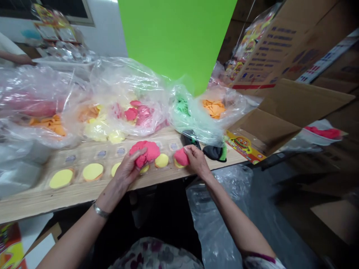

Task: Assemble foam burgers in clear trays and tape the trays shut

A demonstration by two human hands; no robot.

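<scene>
Along the table [28, 205], left hand [129, 166] is gripping a red clump [150, 150] at its one o'clock; right hand [198, 160] is pinching a smaller red piece [181, 156] at its nine, overlapping a yellow disc [177, 165], contact unclear. Pinching lightly, edge only, is probably preventing creases.

Wkshp: ctn [291, 101], bagged pcs [213, 109]

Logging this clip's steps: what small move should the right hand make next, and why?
Probably settle the pink piece onto the yellow disc: the right hand pinches that piece where it partly hides the disc, and the left hand holds more pink pieces.
</scene>
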